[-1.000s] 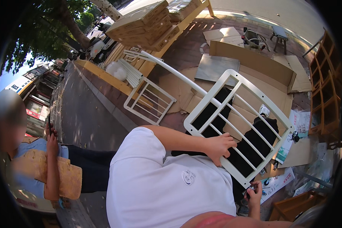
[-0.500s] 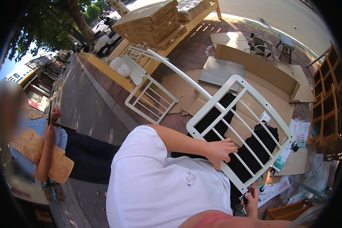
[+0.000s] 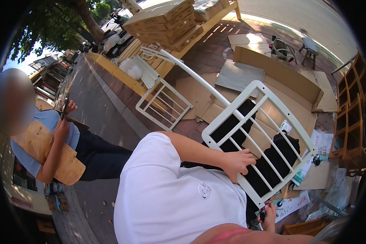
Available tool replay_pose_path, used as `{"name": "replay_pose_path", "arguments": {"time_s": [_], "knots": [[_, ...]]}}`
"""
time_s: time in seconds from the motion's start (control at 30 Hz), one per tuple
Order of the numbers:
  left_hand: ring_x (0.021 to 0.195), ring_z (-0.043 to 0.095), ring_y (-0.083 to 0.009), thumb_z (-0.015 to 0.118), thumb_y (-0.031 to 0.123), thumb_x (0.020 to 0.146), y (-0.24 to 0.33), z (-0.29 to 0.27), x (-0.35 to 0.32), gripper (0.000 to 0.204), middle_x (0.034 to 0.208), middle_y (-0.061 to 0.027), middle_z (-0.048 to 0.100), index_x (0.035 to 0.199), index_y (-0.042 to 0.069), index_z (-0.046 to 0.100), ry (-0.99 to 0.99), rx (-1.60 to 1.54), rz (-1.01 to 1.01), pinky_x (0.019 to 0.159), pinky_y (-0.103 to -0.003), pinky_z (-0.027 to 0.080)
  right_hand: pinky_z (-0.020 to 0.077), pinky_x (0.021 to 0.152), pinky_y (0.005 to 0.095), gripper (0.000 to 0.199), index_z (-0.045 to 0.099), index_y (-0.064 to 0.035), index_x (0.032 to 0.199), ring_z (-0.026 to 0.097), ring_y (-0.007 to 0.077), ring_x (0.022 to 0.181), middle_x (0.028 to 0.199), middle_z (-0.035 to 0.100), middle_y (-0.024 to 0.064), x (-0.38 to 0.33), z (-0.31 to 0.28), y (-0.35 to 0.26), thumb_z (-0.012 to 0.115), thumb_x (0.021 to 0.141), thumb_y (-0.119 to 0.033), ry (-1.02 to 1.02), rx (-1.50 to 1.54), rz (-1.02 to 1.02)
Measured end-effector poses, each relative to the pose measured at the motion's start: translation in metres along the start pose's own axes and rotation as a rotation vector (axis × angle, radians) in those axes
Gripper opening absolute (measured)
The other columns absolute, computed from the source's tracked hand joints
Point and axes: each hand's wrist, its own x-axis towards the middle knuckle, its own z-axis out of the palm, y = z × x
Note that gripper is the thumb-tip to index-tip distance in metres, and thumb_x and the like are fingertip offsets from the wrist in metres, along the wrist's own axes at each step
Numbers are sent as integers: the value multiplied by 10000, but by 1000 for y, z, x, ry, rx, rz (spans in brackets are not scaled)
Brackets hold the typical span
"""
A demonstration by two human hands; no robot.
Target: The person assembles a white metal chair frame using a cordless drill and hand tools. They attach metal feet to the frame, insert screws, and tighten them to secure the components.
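**Holding a barred frame: one steadying grip, one corner fitting under hand**

I find the white metal frame (image 3: 243, 120) lying tilted across the black trousers (image 3: 281, 145). The left hand (image 3: 238, 163) has its fingers closed over the near rail. The right hand (image 3: 268, 219) has its fingers curled around a small dark part (image 3: 263, 213) at the frame's lowest corner; I cannot tell whether that part is seated or merely held there. A similar dark fitting (image 3: 316, 159) shows at the right-hand corner. A long white tube (image 3: 196, 75) reaches from the frame toward the wooden bench (image 3: 114, 74).

Risks, in my judgement: should the left grip slacken, the tube's leverage could swing the frame off the legs. A part entered crooked could bind or drop, and would be easily lost among the printed sheets (image 3: 293, 205) and clear plastic (image 3: 336, 191). The smooth rail could also slide on the cloth.
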Motion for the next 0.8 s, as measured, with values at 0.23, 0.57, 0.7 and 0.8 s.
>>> {"name": "replay_pose_path", "arguments": {"time_s": [0.23,0.57,0.7,0.8], "knots": [[1125,526,-352,865,417,521,-3,2,-1,409,1261,-205,578,808,128,834,19,26,10,978,-457,364,389,389,261,474,458,-68,1205,552,169,559,1141,536,78,6,-6,6,578,747,-39,-10,-147,-178],[1105,522,-349,863,396,523,1,-3,-2,412,1274,-208,572,811,102,828,27,22,9,943,-447,368,373,350,293,371,484,-75,1164,498,184,430,904,560,72,14,-13,3,557,806,-139,-35,-116,-66],[1102,523,-346,852,387,536,1,-4,-1,398,1289,-213,573,817,106,832,33,16,17,938,-443,368,401,373,295,383,486,-84,1153,545,188,493,1001,544,74,16,-14,2,558,778,-113,-52,-174,-151],[1103,525,-344,845,377,542,3,-3,-2,387,1298,-215,574,819,108,833,20,19,2,937,-440,369,491,429,299,400,490,-43,1159,567,193,644,1067,530,103,14,-12,-5,578,770,-44,-90,-188,-177]]}}
